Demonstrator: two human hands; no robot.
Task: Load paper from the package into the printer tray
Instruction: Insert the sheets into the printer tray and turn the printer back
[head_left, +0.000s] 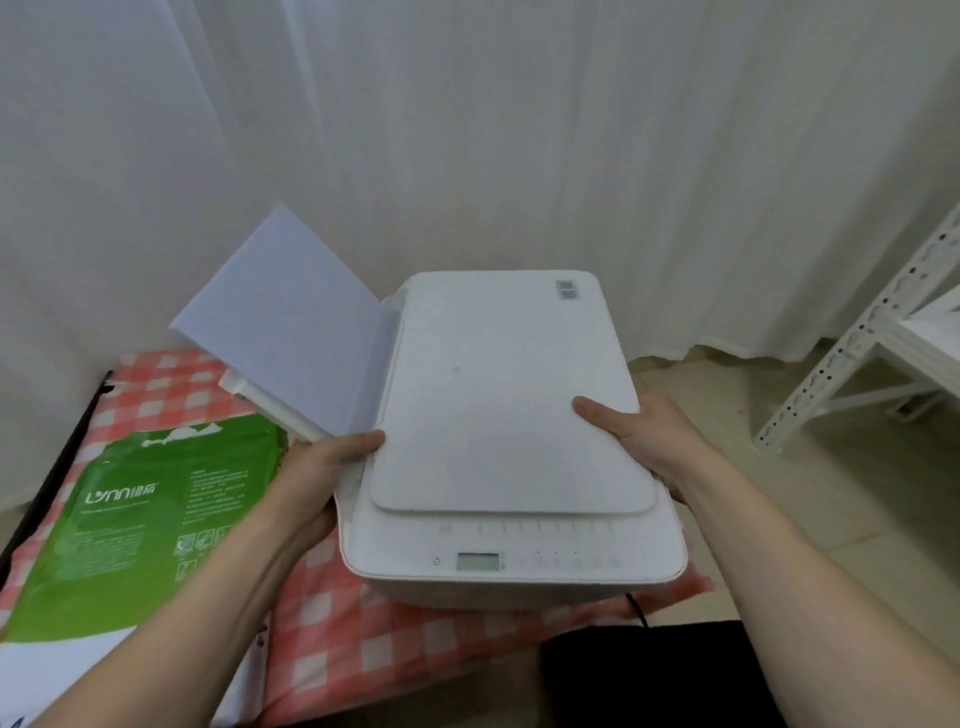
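Closest to me there's a dark black shape (649, 670) at the bottom edge, can't tell what it is, with a thin black cable (636, 610) running up under the machine. Then two bare forearms reach in. The left grip (322, 467) and the right grip (639, 441) each clamp a side of the boxy white plastic printer (498, 415), thumbs on top of the flat lid and fingers wrapped down the edges. So both are closed on the printer, nothing loose in either. My guess is that's for turning or squaring the unit up, since it sits skewed on the red-and-white checked cloth (332, 623) over the tabletop.

The green and white paper package (145, 514) lies flat just left of it, handy for another reach.

The paper looks loaded: a stack of plain white sheets (291, 332) stands leaning in the white fold-out feed tray (275, 410) at the printer's back, which points left right now. I can't tell if it's pushed fully down.

Behind everything hangs a pale white curtain (467, 130), with a white perforated metal shelf (857, 353) off right.
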